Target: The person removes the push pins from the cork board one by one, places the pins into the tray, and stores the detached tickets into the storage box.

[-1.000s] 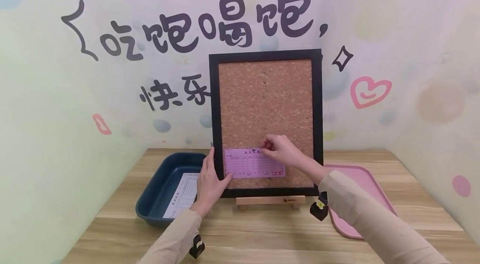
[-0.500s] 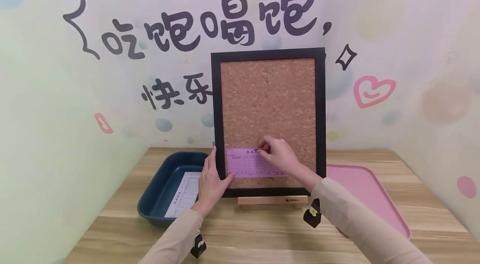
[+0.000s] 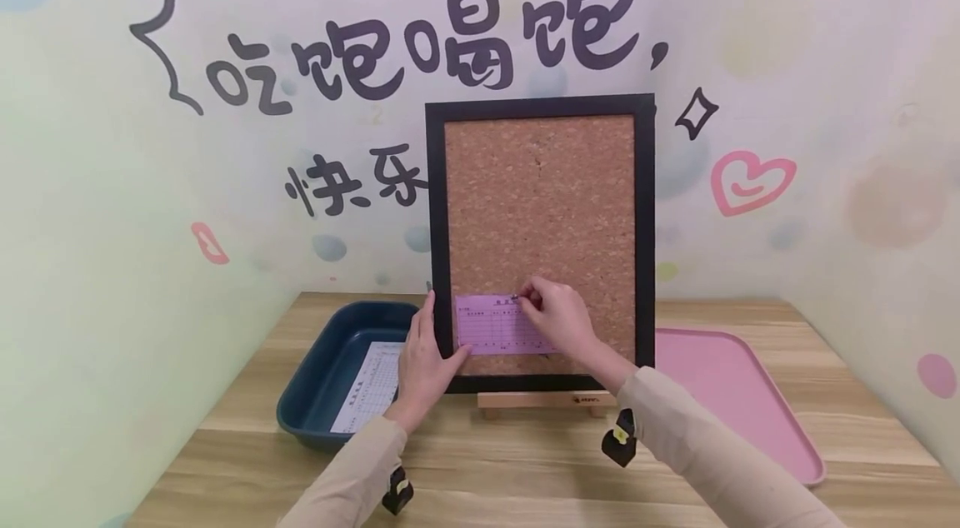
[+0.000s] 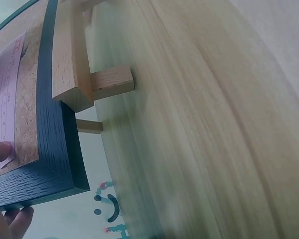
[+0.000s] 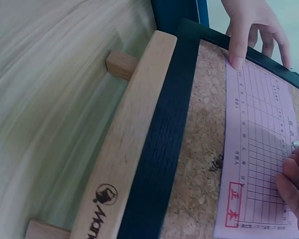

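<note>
A purple printed slip (image 3: 480,324) lies flat against the lower part of a black-framed cork board (image 3: 540,203). My left hand (image 3: 427,353) grips the board's left edge, its thumb on the slip's lower left corner and the other fingers around the frame's side. At the slip's top edge is a small silvery pushpin (image 5: 296,143). My right hand (image 3: 558,316) has curled fingers, with thumb and forefinger pinching at the pin; the fingertips partly cover it. This hand also hides the slip's right part in the head view.
A wooden easel (image 3: 543,400) supports the board on the wood-grain table (image 3: 480,470). Left of it stands a dark blue bin (image 3: 315,370) holding a printed white sheet (image 3: 367,386). To the right lies a pink tray (image 3: 738,395), partly behind my right sleeve. A decorated wall rises behind.
My right hand has moved slightly left and its fingertips have come up to the pushpin. The left hand keeps its hold on the board. The head view has shifted a little.
</note>
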A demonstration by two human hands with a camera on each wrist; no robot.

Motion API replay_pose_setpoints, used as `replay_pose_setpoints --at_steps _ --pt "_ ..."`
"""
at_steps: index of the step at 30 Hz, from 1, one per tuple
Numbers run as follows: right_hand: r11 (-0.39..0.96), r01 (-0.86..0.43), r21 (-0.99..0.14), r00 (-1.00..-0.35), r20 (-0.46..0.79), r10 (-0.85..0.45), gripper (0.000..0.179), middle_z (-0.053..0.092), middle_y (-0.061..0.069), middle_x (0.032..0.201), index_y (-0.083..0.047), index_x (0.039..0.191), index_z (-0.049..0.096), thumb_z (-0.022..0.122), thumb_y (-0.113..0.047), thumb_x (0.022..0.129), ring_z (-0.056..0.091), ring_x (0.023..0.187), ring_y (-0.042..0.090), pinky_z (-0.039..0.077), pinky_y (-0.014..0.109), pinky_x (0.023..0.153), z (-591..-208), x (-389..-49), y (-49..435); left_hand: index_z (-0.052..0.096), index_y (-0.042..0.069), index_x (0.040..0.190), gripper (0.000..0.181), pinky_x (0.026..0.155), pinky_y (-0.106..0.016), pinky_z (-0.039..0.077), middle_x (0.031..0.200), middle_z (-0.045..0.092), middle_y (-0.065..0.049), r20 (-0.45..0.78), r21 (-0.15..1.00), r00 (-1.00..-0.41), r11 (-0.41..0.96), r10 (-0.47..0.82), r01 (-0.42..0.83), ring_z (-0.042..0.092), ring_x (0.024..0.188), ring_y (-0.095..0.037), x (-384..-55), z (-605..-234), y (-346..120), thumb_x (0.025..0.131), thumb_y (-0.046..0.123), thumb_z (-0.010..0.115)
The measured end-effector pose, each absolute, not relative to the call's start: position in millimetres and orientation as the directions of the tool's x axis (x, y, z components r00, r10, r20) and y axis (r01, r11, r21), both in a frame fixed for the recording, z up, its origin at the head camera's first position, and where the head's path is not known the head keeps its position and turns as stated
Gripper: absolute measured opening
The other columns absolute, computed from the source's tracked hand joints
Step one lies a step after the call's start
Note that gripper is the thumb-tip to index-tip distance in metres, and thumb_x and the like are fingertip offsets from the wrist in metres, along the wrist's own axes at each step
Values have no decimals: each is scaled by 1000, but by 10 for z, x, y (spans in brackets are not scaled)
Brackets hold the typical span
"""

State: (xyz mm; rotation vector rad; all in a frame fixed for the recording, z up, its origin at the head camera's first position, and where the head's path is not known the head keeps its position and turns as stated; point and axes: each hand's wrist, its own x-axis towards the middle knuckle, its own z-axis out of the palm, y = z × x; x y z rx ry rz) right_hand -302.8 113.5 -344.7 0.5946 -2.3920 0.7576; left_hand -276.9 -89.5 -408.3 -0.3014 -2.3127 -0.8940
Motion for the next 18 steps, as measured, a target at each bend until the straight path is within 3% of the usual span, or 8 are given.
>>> replay_pose_setpoints --at_steps 18 --pt "725 -594 -349 -669 714 -204 4 60 -1 64 -5 78 65 64 -8 80 46 52 3 38 19 46 -3579 -3069 1100 20 11 143 94 89 -46 44 133 41 -16 624 531 -781 741 -14 411 50 111 -32 -2766 -4083 -894 70 22 78"
